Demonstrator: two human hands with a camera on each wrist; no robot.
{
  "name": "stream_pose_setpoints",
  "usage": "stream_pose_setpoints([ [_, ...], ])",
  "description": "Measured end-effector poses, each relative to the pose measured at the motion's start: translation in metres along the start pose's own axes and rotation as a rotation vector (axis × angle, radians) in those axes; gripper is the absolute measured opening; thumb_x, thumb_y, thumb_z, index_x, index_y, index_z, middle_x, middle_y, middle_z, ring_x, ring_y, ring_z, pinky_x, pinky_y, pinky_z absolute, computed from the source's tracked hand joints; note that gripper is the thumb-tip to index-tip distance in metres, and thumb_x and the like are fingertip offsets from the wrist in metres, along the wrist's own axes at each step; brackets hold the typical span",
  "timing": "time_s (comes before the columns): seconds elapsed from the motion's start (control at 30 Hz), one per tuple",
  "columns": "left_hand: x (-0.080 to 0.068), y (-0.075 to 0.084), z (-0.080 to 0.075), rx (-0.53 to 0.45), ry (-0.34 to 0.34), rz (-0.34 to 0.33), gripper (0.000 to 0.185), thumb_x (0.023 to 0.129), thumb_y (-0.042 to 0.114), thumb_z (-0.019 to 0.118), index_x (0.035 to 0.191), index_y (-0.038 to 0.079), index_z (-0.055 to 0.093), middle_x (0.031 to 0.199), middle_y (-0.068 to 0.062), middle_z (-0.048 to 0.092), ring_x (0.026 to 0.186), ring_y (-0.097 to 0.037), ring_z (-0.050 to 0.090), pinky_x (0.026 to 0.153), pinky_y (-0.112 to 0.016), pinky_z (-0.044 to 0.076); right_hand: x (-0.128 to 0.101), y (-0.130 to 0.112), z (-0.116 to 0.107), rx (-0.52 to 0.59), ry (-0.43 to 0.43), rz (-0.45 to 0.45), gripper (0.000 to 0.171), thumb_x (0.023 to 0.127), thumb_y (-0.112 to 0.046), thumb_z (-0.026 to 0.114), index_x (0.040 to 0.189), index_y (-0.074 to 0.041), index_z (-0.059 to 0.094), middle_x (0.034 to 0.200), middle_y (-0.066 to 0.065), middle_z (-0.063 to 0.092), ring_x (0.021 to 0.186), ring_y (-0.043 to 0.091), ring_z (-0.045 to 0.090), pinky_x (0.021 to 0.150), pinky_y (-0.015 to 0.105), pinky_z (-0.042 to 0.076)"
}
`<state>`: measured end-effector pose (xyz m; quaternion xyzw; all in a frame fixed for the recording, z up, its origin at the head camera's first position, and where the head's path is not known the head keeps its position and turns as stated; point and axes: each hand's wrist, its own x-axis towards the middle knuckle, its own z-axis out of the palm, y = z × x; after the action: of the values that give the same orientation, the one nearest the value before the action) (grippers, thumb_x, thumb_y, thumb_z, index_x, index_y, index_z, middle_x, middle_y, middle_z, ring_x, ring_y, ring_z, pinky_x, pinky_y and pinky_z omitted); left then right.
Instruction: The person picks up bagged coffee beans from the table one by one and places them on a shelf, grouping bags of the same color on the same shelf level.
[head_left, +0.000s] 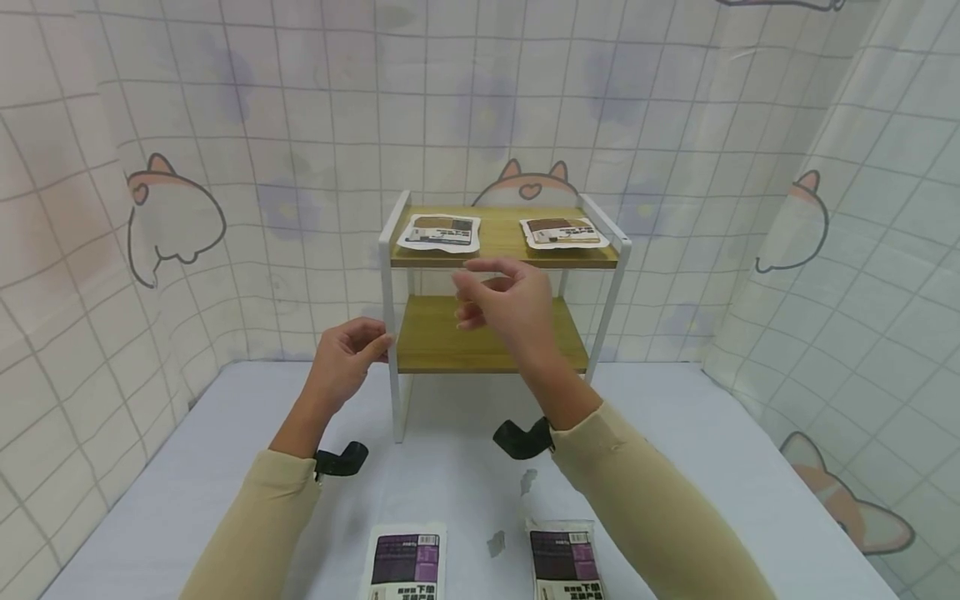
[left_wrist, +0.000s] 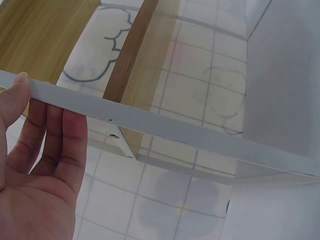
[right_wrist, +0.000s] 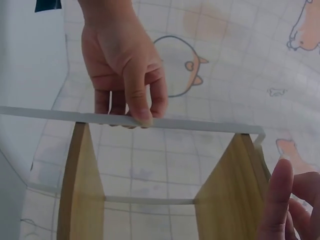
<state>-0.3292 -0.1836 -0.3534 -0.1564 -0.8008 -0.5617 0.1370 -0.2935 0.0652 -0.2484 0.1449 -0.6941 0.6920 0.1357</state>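
Observation:
A two-tier shelf rack with wooden boards and a white frame stands on the table. My left hand pinches its left front post beside the lower board. The left wrist view has the thumb on one side of the white post and the fingers behind it. In front of the rack, just below the upper board's front edge, my right hand is raised with fingers loosely bent and nothing between them. Two flat printed packets, one at left and one at right, lie on the upper board.
Two more packets with purple-and-black labels, one left and one right, lie on the white table at the near edge. Small grey patches show between them. A checked curtain with cartoon animals surrounds the table.

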Motion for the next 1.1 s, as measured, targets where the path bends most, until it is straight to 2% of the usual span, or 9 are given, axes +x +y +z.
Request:
stream_pose_setpoints([
  [0.23,0.001,-0.002,0.001,-0.009,-0.013,0.007,0.026,0.099,0.027,0.070,0.113,0.005,0.071,0.109,-0.016,0.073,0.089,-0.017,0.071,0.084,-0.024,0.061,-0.019,0.020,-0.008,0.034,0.007,-0.039,0.029,0.090,-0.029,0.081,0.111,-0.010,0.075,0.083,0.016,0.074,0.063,0.024,0.073,0.063,0.037,0.064],
  [0.5,0.001,-0.004,0.000,-0.010,-0.016,0.009,0.026,0.099,0.028,0.070,0.113,0.006,0.071,0.110,-0.016,0.073,0.089,-0.018,0.071,0.082,-0.020,0.060,-0.047,0.038,-0.016,0.041,0.000,-0.004,0.027,0.089,-0.031,0.082,0.107,-0.011,0.076,0.087,0.015,0.075,0.064,0.026,0.071,0.063,0.040,0.064],
  [0.7,0.002,-0.005,-0.001,-0.019,-0.016,0.005,0.027,0.099,0.027,0.070,0.114,0.004,0.071,0.110,-0.017,0.073,0.089,-0.017,0.071,0.082,-0.022,0.060,-0.069,0.054,-0.023,0.054,0.001,0.015,0.026,0.090,-0.028,0.081,0.107,-0.010,0.076,0.086,0.016,0.073,0.062,0.023,0.070,0.063,0.037,0.064],
  [0.87,0.002,-0.005,-0.002,-0.008,-0.015,0.004,0.027,0.099,0.027,0.069,0.113,0.005,0.071,0.110,-0.017,0.073,0.089,-0.017,0.071,0.083,-0.021,0.060,-0.085,0.072,-0.033,0.021,0.021,0.027,0.024,0.090,-0.026,0.080,0.107,-0.010,0.076,0.083,0.009,0.072,0.063,0.022,0.070,0.064,0.036,0.064],
  [1.1,0.002,-0.005,-0.001,0.004,-0.011,0.000,0.025,0.099,0.027,0.069,0.113,0.006,0.071,0.109,-0.016,0.072,0.088,-0.016,0.071,0.084,-0.024,0.060,-0.103,0.095,-0.045,-0.034,0.026,0.067,0.024,0.092,-0.026,0.079,0.109,-0.011,0.076,0.087,0.013,0.072,0.065,0.022,0.070,0.066,0.035,0.064],
])
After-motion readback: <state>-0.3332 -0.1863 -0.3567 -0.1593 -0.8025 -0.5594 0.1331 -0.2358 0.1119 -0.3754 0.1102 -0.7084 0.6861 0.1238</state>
